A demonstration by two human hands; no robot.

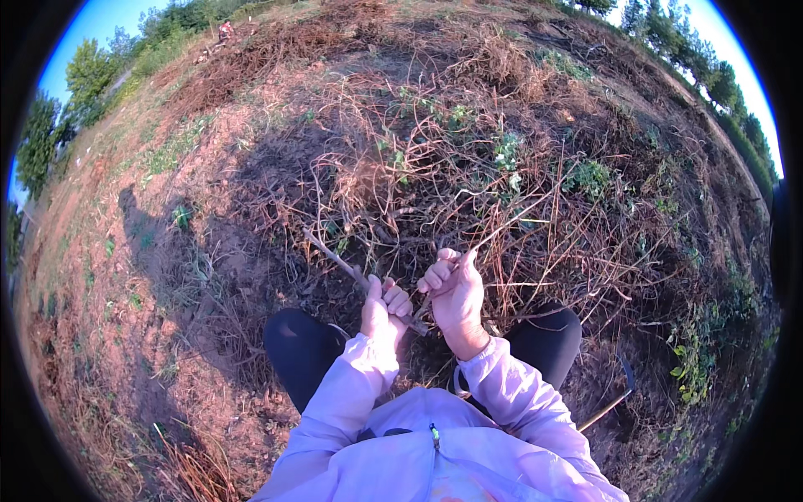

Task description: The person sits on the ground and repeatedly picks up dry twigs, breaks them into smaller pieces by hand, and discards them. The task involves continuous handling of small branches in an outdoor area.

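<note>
Just above my left knee, my left hand (384,312) is closed around a thick woody stem (335,258) whose upper end points up and left; its lower end shows below the fist. Close by on the right, my right hand (455,288) pinches a thin pale twig (511,221) between thumb and curled fingers, and the twig slants up and right. The two hands are a small gap apart. Before them spreads a tangled heap of dry vines and twigs (408,163) with a few green leaves.
A sickle (607,408) with a wooden handle lies on the ground to the right of my right knee. A small bundle of reddish stems (197,467) lies at the lower left. Far off at the upper left a person (225,31) is in view near brush. Trees line both sides.
</note>
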